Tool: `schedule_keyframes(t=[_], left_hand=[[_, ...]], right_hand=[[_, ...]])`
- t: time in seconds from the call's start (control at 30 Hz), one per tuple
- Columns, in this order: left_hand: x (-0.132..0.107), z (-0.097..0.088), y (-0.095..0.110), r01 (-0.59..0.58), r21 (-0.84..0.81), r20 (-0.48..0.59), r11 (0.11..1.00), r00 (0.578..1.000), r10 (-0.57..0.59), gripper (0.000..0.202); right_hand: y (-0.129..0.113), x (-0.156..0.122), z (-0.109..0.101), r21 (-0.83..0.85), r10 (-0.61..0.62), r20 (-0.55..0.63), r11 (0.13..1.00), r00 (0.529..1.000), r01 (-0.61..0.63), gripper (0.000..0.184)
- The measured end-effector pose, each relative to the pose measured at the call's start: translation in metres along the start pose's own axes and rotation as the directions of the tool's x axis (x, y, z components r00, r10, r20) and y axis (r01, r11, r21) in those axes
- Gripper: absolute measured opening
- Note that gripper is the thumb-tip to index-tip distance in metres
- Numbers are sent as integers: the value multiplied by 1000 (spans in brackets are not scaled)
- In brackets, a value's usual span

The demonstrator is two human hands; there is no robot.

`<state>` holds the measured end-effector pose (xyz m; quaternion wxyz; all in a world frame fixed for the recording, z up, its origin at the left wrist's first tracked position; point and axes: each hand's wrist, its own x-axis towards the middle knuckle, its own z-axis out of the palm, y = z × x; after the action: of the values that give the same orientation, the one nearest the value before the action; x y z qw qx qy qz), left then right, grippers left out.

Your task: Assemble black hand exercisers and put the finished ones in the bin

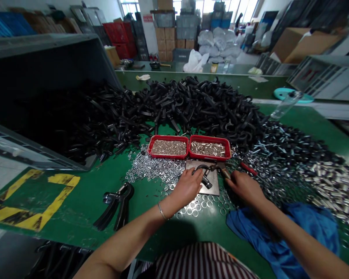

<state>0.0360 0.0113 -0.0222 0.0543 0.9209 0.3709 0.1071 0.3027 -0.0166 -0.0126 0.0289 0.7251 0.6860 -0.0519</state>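
My left hand (189, 186) is closed on a curved black plastic clamp part (206, 182), pressing it on a square metal plate (211, 189). My right hand (247, 188) is closed round a tool with a tan handle (226, 173); its dark front end reaches toward the black part, and its exact kind is unclear. Just behind the plate stand two red trays, the left tray (168, 156) and the right tray (209, 157), filled with small metal pieces. To the left lies an assembled black spring clamp (118, 205). A red-handled tool (248, 169) lies beyond my right hand.
Black plastic parts (192, 100) are heaped across the back, spilling from a grey crate (104, 66). Loose metal rings (154, 170) surround the plate. Metal sleeves (331, 182) and a blue cloth (302, 228) lie right. A clear bottle (286, 105) leans behind.
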Motion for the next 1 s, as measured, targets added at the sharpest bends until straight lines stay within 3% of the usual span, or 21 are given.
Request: schedule_keyframes(t=[0.07,0.2,0.3,0.37,0.47,0.57,0.63,0.7,0.8,0.87,1.0], left_hand=[[0,2,1,18,-7,-12,1000,1000,-18,47],[-1,2,4,38,-25,-34,999,999,-39,47],[0,2,5,48,-28,-29,998,998,-49,47],[0,3,6,54,-20,-26,998,998,-55,47],[0,3,7,52,-12,-26,999,998,-52,47],[3,-5,8,57,-47,-17,997,998,-58,46],[8,-16,7,82,-161,-12,984,996,-85,50],[15,-27,3,138,-388,-2,911,989,-151,57],[24,-32,-7,255,-656,76,710,959,-274,65],[26,-26,-15,347,-647,115,679,924,-364,68],[15,-10,-33,404,-540,20,738,883,-469,71]], right_hand=[[7,-2,1,226,18,-22,974,1000,-12,22],[2,-16,-12,624,19,-76,781,997,33,23],[-10,-23,-25,582,-51,-247,791,968,191,23],[-12,-21,-30,503,-147,-276,820,950,272,18],[-2,-16,-25,561,-186,-115,799,976,218,18],[17,-19,-10,743,-73,124,668,990,-44,26],[30,-25,0,771,-13,204,618,979,-153,31],[44,-30,5,703,8,112,706,994,-86,32],[65,-31,4,458,-11,-157,885,988,82,30],[78,-24,2,309,10,-246,949,969,69,28],[90,0,0,81,100,-213,993,972,-85,28]])
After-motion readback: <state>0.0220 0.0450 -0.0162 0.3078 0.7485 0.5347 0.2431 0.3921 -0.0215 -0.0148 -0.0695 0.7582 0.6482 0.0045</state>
